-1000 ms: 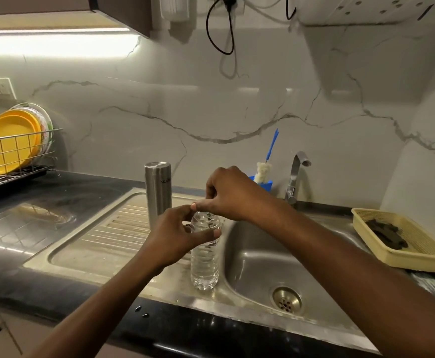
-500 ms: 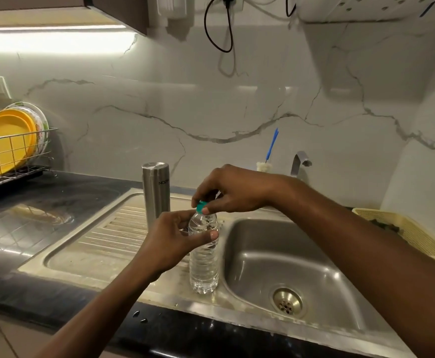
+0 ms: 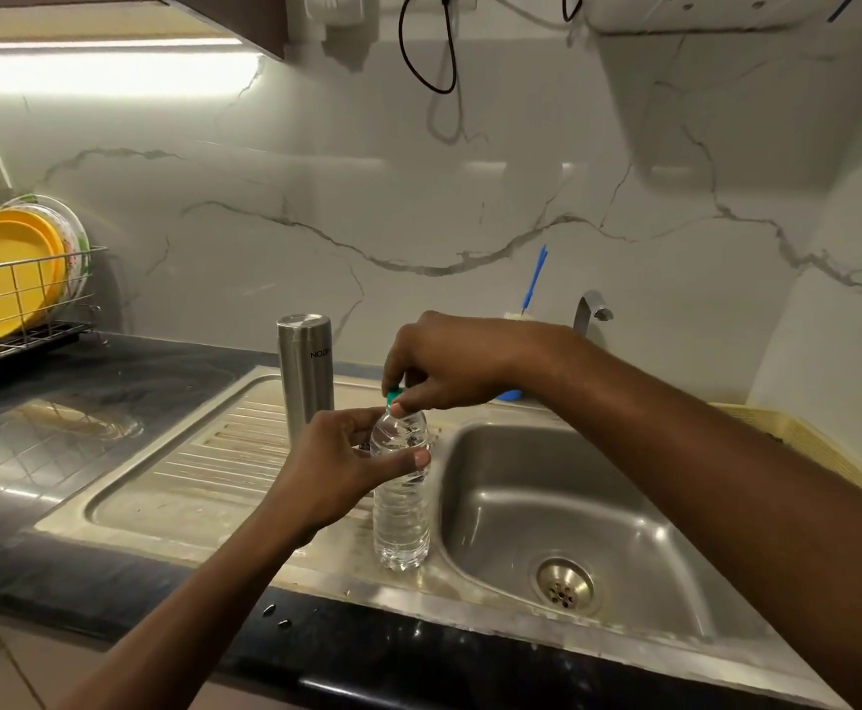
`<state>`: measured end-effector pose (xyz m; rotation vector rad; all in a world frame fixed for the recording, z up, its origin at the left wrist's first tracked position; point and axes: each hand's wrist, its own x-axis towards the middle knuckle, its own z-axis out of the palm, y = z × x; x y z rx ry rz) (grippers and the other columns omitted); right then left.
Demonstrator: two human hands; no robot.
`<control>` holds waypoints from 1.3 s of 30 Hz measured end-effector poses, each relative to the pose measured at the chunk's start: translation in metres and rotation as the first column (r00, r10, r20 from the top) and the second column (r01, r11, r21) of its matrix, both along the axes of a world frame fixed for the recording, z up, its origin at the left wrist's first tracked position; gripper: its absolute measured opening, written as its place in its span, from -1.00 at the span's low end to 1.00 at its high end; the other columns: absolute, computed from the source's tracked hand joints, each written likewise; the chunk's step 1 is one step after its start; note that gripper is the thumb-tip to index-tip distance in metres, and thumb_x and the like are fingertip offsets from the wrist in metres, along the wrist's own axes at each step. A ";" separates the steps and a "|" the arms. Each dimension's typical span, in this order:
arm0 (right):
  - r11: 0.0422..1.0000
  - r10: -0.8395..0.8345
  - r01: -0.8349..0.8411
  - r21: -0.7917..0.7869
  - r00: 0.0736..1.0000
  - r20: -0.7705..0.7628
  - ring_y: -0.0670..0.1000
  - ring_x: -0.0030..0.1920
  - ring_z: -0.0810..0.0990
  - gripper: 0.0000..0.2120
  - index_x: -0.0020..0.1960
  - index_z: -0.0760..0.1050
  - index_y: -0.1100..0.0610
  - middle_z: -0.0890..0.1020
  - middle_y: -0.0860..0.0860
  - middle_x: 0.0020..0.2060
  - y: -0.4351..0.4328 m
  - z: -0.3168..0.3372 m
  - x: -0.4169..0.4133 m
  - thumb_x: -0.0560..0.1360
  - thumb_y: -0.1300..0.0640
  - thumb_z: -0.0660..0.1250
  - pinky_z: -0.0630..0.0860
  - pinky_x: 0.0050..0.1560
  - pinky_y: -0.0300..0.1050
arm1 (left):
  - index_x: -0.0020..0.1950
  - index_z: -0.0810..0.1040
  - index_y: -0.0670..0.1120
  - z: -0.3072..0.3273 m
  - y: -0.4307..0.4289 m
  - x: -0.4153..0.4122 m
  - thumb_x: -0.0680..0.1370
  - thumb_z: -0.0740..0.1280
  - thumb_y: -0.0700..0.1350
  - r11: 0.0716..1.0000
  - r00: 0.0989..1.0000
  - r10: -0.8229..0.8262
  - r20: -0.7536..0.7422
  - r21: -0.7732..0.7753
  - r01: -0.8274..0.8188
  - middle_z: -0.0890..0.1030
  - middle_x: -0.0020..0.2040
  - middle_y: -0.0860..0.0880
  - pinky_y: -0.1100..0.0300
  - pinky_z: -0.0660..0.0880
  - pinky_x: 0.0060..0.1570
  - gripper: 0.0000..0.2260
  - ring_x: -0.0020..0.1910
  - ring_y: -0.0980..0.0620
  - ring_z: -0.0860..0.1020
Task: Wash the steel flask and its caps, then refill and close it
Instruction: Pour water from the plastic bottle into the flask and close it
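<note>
steel flask, a tall brushed-metal cylinder (image 3: 305,374), stands upright with its flat lid on at the back of the ribbed steel drainboard (image 3: 188,468), just left of frame centre; neither hand touches it; left hand (image 3: 334,466) wraps the shoulder of a clear ribbed plastic water bottle (image 3: 401,509) standing on the sink edge at centre; right hand (image 3: 444,363) pinches the bottle's small green cap (image 3: 393,398) between thumb and fingertips; whether that cap is going on or off i cannot tell; the flask looks closed, so by my reading either the refill is done or the whole job lies ahead.
</note>
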<state>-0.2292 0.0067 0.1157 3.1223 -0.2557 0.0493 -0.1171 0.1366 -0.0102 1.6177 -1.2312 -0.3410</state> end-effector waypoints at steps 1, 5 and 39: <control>1.000 0.009 -0.008 0.026 1.000 -0.017 -0.16 -0.10 0.59 -0.72 0.30 0.64 0.08 0.67 -0.09 0.00 0.000 0.005 -0.002 0.60 0.07 0.44 0.50 -0.03 -0.33 | 0.14 0.70 0.13 0.000 0.000 0.000 0.45 0.60 0.02 1.000 1.000 -0.007 -0.001 -0.002 0.007 0.76 -0.01 0.22 0.40 0.59 -0.10 -0.72 -0.01 0.25 0.72; 0.996 0.013 -0.017 0.086 0.999 0.048 -0.18 -0.02 0.62 -0.72 0.27 0.63 0.04 0.69 -0.06 0.13 -0.004 0.021 -0.013 0.56 0.13 0.49 0.58 0.11 -0.26 | 0.19 0.68 0.15 -0.002 -0.001 0.001 0.42 0.61 0.03 1.000 0.999 -0.006 -0.031 -0.023 0.005 0.76 0.04 0.22 0.45 0.59 -0.11 -0.64 0.04 0.27 0.71; 0.687 -0.438 0.138 0.714 0.862 0.255 -0.24 0.24 0.58 -0.20 0.48 0.41 -0.21 0.59 -0.29 0.26 0.002 -0.182 -0.059 0.30 -0.34 0.59 0.60 0.23 -0.18 | 0.21 0.64 0.24 -0.004 0.002 -0.005 0.48 0.59 0.02 0.999 1.000 -0.013 0.013 -0.041 0.014 0.75 0.05 0.25 0.23 0.67 0.01 -0.66 0.01 0.21 0.73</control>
